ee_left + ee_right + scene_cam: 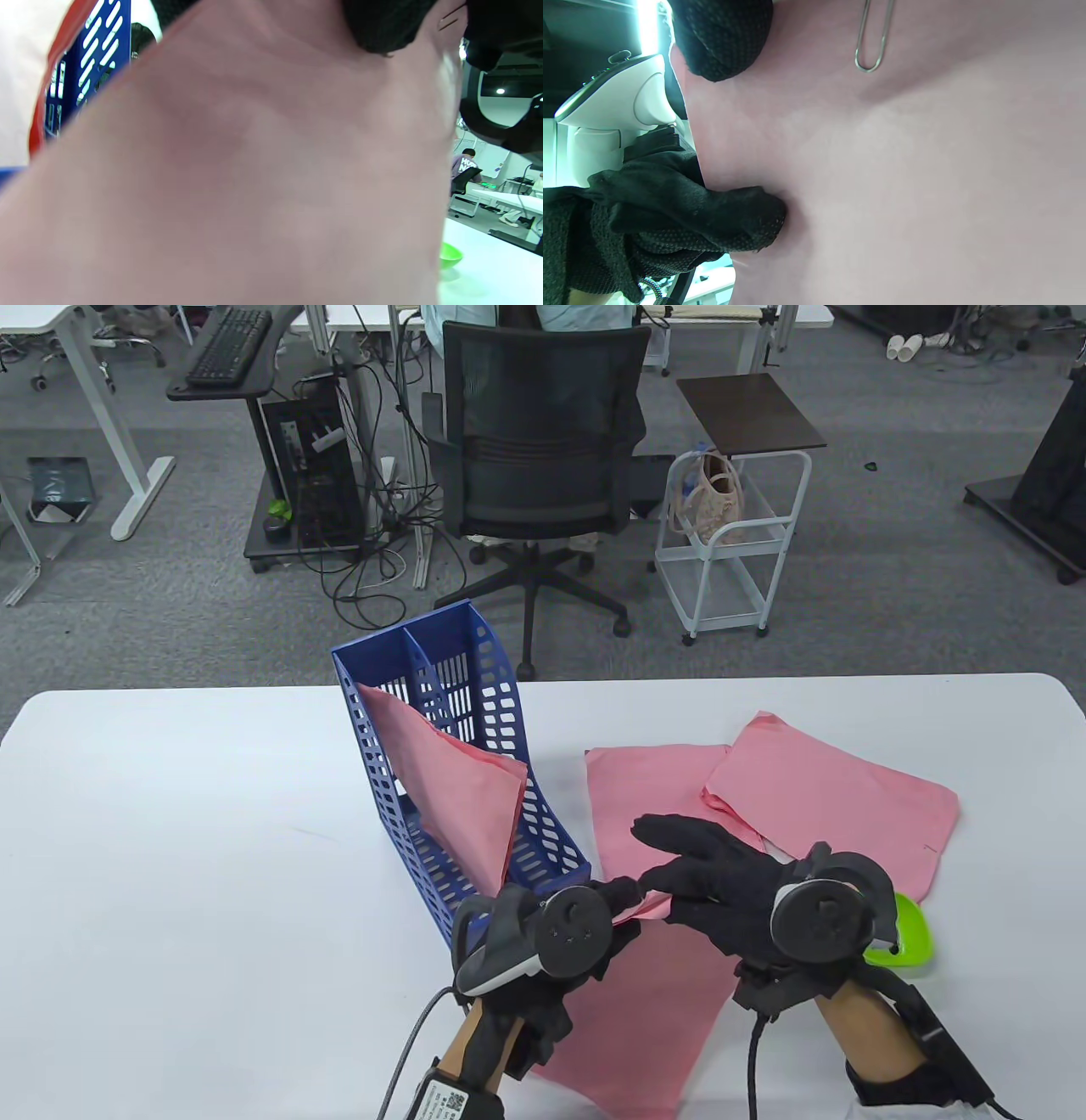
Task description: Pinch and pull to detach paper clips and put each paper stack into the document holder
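The blue document holder (501, 704) stands at mid table with one pink stack (458, 789) leaning inside it. Near the front edge, a pink paper stack (645, 1018) is lifted at its far edge. My left hand (624, 895) pinches that edge, and in the right wrist view its fingertip (755, 220) presses into the paper. My right hand (666, 891) grips the same edge from the right, its index finger stretched out. A silver paper clip (871, 42) sits on the stack beside the right fingertip (721, 38); its top end is out of frame. The left wrist view is filled by this stack (254, 178).
Two more pink stacks (831, 797) (653, 806) lie overlapping on the table to the right of the holder. A green bowl (912, 933) sits by my right wrist, also in the left wrist view (449, 254). An office chair (543, 458) and a white cart (730, 543) stand beyond the table.
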